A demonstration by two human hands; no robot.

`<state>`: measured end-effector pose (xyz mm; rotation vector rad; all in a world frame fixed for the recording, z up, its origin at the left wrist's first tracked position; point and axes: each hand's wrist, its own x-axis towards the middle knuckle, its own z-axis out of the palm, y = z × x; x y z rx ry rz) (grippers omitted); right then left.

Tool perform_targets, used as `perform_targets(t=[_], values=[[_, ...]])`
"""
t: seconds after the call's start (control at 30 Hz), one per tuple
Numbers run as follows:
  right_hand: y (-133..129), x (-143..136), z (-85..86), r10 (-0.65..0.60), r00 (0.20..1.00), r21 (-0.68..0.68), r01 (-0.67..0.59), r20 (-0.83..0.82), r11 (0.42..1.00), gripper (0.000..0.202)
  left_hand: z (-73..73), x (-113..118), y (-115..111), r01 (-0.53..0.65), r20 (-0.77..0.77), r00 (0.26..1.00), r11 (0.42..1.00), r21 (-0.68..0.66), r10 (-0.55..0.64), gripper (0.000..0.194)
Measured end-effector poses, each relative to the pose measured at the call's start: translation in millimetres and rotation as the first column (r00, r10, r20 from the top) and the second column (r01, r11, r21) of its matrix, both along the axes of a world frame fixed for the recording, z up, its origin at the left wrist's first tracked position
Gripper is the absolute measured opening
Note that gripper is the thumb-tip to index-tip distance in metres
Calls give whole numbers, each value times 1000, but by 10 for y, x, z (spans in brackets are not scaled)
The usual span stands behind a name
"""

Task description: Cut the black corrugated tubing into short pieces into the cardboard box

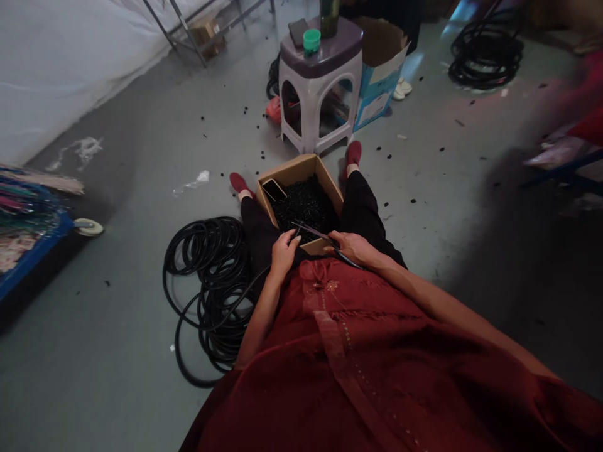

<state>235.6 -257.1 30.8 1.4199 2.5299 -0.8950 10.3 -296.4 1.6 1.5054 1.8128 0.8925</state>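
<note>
My left hand point(283, 251) is closed on the end of a black hose, which runs back past the wrist toward the coils point(221, 282) on the floor at the left. My right hand point(351, 246) grips a long-bladed pair of scissors point(313, 231), whose blades point left to the fingertips of my left hand. Both hands are over the near edge of a cardboard box point(330, 182) between my feet. Many small black pieces point(306, 201) fill the box, and a phone-like object point(274, 190) lies on them at its left side.
Beyond the box stands a stool point(308, 88) with a green cup point(311, 41), beside a blue carton point(379, 94). More coiled hose point(485, 59) lies at the back right. A blue cart point(38, 251) stands at the left. Black bits dot the floor.
</note>
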Motion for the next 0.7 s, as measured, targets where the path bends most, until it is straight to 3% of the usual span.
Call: perform_targets(t=[0.43,0.7], values=[[17,-1,-35,1,998,-35,-3,-59,999,47,30,-24,8,134,-137,982,990,45,-126,29],[16,-19,26,13,996,-58,-18,-88,998,36,20,-12,21,167,-149,976,984,65,-156,29]])
